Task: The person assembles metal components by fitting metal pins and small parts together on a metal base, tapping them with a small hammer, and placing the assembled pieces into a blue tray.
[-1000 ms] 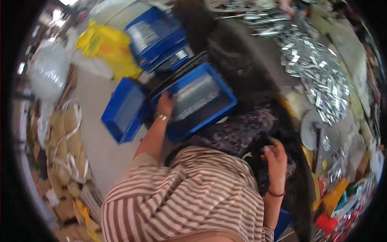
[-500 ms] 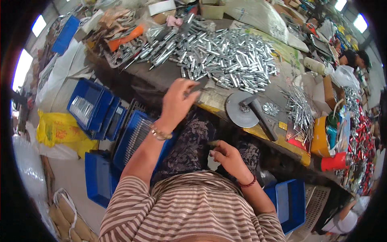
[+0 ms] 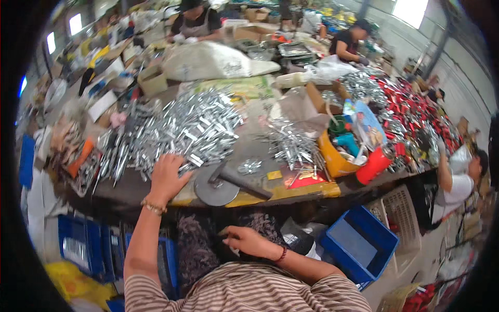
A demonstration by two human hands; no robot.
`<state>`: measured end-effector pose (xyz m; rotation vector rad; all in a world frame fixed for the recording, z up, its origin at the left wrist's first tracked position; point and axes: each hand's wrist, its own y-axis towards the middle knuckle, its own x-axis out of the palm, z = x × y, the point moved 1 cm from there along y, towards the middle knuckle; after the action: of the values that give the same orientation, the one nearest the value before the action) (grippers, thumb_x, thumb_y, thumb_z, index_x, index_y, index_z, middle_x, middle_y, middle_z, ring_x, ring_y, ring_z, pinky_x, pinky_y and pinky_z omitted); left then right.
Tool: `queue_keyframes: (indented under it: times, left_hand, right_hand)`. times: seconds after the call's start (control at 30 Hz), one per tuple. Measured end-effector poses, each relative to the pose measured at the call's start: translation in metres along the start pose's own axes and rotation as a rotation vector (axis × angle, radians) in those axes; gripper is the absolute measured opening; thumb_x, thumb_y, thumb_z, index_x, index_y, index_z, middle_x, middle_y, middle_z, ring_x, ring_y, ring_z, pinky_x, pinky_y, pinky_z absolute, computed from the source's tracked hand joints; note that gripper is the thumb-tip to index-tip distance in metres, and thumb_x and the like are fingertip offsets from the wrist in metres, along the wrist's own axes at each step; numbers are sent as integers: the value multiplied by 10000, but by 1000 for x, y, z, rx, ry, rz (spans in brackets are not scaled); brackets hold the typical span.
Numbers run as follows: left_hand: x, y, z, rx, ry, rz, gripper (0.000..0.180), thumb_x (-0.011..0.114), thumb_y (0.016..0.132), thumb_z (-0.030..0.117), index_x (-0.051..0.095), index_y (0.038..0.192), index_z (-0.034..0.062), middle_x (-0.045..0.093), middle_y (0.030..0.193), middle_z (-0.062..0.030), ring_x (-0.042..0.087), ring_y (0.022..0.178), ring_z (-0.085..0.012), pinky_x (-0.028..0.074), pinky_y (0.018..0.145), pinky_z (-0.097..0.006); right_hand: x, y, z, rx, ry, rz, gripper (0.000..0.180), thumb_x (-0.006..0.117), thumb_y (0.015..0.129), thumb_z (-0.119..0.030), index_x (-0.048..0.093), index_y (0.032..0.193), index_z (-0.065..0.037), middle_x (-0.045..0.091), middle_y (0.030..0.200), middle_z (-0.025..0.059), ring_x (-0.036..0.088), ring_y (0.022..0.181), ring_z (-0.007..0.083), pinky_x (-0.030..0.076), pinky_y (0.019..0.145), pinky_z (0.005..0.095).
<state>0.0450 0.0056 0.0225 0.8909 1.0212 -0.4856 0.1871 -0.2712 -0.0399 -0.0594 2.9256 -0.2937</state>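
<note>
My left hand reaches over the workbench at the near edge of a heap of small silvery metal tubes. Its fingers are stretched out with the thumb apart, and nothing shows in them. Beside it lies a round grey metal disc with a dark-handled hammer resting across it. Low over my lap, my right hand is closed in a pinch. A small brownish end pokes out at its fingertips, too little to name.
Thin metal rods lie right of the disc, near a yellow bucket and a red cylinder. Blue bins stand below the bench on both sides. Co-workers sit beyond the bench and at the right.
My view has swung to the right and up. My left hand has moved forward to the heap, and the dark flat piece it held no longer shows. My right hand stays over my lap.
</note>
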Motion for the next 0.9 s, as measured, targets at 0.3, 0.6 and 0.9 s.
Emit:
queue_keyframes:
  times: [0.3, 0.6, 0.9]
  left_hand:
    - [7, -12, 1, 80, -2, 99, 290, 773, 835, 229, 602, 995, 58, 575, 1021, -131, 546, 1030, -366, 446, 892, -482]
    - [5, -11, 1, 34, -60, 138, 209, 753, 863, 172, 632, 985, 52, 614, 1003, -135, 579, 1007, -378, 457, 869, -483]
    - [5, -26, -3, -90, -146, 318, 158, 761, 853, 136, 666, 939, 44, 628, 943, -119, 593, 954, -352, 463, 862, -451]
  right_hand:
    - [-5, -6, -27, 46, -49, -22, 301, 697, 972, -200, 671, 1224, -37, 697, 896, 153, 683, 835, 258, 541, 779, 372]
    - [-51, -28, -38, -1, -177, 135, 295, 709, 936, -189, 699, 1196, -50, 726, 987, 180, 720, 900, 334, 565, 790, 407]
    - [-152, -44, -58, -238, -893, 902, 165, 707, 833, -68, 701, 998, -75, 658, 943, 137, 683, 911, 334, 556, 782, 466]
